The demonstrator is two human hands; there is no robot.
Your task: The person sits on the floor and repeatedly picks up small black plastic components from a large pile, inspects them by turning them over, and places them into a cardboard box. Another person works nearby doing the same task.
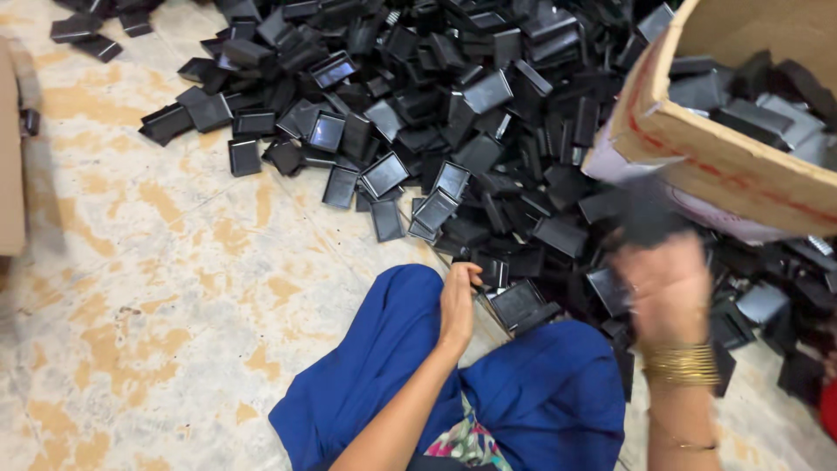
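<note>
Nearest the camera, blue cloth point(523, 392) covers the seated person's bent knees, with a patch of flowered fabric point(466, 443) between them. The left hand point(458, 301) rests low at the near edge of the heap, its fingers curled together and tucked against a black tray point(516, 303) that lies open side up just beside them; whether the fingertips pinch the tray's rim I cannot tell. The right hand point(667, 283) is raised and blurred, gold bangles point(680, 364) on the wrist. It is closed around a dark piece point(649, 214), also blurred, which sits just below the near wall of the cardboard box; how the fingers are set I cannot tell.

The cardboard box point(724, 161) stands tilted at the right, brown with a red stripe along its rim and a pale lilac patch at its lower corner. It already contains black and grey trays.

Beyond the hands, a large heap of small black rectangular trays point(453, 113) spreads over the floor, some with their open sides up, others face down or on edge. The speckled cream and ochre floor point(157, 279) lies to the left, with the edge of another brown carton point(10, 157) at the far left.
</note>
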